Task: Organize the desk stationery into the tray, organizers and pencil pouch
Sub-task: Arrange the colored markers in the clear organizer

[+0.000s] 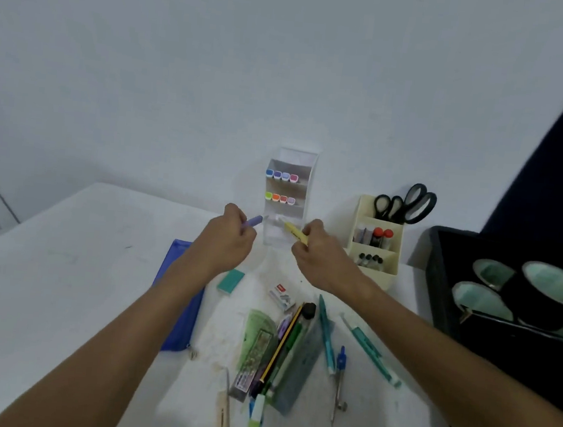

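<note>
While hands grip highlighters, organizer stands just beyond

Left hand grips a purple highlighter, right hand a yellow highlighter, both pointing at the clear marker organizer.

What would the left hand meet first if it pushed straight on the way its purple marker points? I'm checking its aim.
Probably the clear marker rack, at its empty lowest shelf; the purple marker in the left hand tips toward it, though depth is unclear.
</note>
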Motion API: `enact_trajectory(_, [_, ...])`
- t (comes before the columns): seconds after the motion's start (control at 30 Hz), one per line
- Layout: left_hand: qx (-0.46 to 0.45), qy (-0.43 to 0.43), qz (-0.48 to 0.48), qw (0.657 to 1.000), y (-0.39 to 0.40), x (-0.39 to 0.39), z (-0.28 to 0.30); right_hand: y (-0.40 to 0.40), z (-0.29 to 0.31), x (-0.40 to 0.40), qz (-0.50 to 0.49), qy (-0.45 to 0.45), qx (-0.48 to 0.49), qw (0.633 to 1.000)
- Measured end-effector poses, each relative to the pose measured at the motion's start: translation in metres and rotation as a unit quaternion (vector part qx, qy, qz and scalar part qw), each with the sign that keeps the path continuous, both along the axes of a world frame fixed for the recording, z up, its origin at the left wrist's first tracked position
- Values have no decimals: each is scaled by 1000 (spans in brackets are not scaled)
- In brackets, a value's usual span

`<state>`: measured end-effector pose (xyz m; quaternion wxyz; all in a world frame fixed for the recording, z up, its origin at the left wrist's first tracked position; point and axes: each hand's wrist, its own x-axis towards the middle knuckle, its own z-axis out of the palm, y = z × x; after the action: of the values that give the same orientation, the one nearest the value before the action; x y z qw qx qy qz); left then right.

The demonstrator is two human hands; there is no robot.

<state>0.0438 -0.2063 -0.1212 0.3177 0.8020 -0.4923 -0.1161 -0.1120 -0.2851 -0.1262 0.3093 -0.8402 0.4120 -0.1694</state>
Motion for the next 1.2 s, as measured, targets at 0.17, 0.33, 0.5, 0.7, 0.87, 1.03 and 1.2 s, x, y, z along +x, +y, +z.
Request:
enact_trajectory(0.17, [22,-99,-47,994,-27,13,-10,-20,-17,24,3,10,-88,996])
enact_trajectory(0.33, [33,-154,-53,986,-44,22,-18,-33,-32,45,4,68,-198,978])
enact_trajectory(0.5, [34,-167,-32,985,-57,26,-17,-46,-40,63,-16,46,-185,982])
enact_trajectory(0.7, [13,-150,-34,988,-69,30,-24,-56,-53,73,-55,-43,-133,989])
enact_trajectory(0.87, [12,-143,-53,988,-76,32,-31,-56,-64,82,-58,-66,-135,987])
enact_trajectory(1.03, [27,-149,-57,987,-84,38,-35,-61,-69,90,-78,-68,-100,990])
enact_trajectory(1.2, [32,-149,-58,987,-93,42,-41,-67,-74,94,-72,-43,-66,994])
